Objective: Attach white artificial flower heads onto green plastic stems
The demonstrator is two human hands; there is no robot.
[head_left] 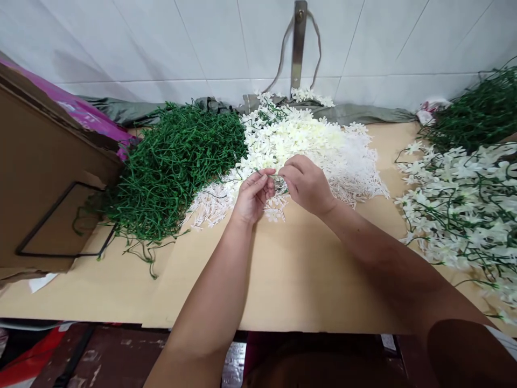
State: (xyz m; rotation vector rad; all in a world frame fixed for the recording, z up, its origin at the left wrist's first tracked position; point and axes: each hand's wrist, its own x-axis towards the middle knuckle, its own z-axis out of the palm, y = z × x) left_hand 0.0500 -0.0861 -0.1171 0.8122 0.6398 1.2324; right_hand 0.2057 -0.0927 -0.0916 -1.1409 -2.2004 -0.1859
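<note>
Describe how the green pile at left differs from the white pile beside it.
The green pile is tangled thin stems; the white pile is mostly pale flowers. The green pile lies beside the cardboard box; the white pile lies farther from it. Both lie on the tabletop.

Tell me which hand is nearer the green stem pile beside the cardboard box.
Left: the left hand is just right of the green stem pile; the right hand is farther right.

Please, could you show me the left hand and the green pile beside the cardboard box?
Left hand (252, 197), head view: middle of the hand.
Green pile (177, 164), head view: the heap's middle.
</note>
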